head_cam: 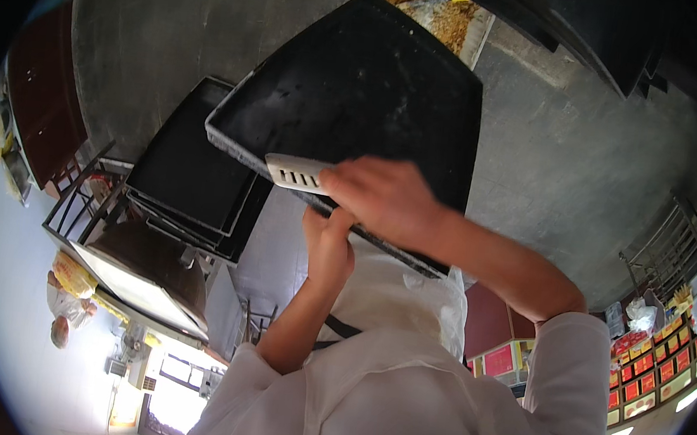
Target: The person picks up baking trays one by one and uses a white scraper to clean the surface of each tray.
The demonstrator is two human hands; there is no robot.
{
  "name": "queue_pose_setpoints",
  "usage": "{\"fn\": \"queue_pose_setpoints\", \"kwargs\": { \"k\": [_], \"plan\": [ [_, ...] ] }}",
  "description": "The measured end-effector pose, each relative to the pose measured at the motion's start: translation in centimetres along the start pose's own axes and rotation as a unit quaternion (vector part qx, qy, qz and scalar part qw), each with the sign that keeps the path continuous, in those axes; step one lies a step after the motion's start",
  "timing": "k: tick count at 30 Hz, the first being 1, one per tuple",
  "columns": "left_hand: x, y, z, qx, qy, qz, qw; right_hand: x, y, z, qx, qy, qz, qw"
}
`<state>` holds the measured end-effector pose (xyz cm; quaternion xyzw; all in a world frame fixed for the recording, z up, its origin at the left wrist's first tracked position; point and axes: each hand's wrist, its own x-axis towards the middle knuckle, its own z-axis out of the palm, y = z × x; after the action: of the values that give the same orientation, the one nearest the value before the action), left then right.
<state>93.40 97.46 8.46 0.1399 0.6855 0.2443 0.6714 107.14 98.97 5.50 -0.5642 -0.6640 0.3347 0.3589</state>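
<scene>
A large black baking tray (366, 88) is tilted in front of me, its near edge close to my apron. My left hand (329, 244) grips that near edge, with the thumb up by the rim. In my right hand (387, 199), slightly blurred, is a white slotted hand tool (296, 174), its slots facing me. This tool lies against the tray near its near-left edge; its underside is hidden, so I cannot tell if it is a brush or a scraper. To the left, more black trays (195, 160) are stacked, a little out of line.
A light container with brown crumbly matter (455, 31) lies beyond the tray on the grey floor (534, 153). Left stand a metal frame (80, 194) and a dark red tabletop (45, 91). Another person (67, 311) is far left. Shelves of red boxes (652, 368) stand right.
</scene>
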Motion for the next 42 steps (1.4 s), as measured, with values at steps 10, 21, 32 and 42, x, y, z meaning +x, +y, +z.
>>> {"fn": "queue_pose_setpoints", "kwargs": {
  "k": [10,21,32,42],
  "plan": [
    [-3.3,1.7,-0.5,0.103,0.011,-0.001,0.995,5.8,15.5,6.4,-0.125,-0.076,0.118,0.982],
    [-2.9,1.2,-0.5,0.052,0.033,-0.055,0.997,1.1,20.1,6.3,-0.163,-0.092,0.131,0.974],
    [-3.6,1.6,-3.0,0.082,0.066,-0.070,0.992,5.6,36.2,10.5,-0.228,-0.146,0.210,0.939],
    [-0.9,0.7,-3.2,0.103,0.062,-0.100,0.988,4.0,36.2,7.6,-0.310,-0.061,0.190,0.929]
  ]
}}
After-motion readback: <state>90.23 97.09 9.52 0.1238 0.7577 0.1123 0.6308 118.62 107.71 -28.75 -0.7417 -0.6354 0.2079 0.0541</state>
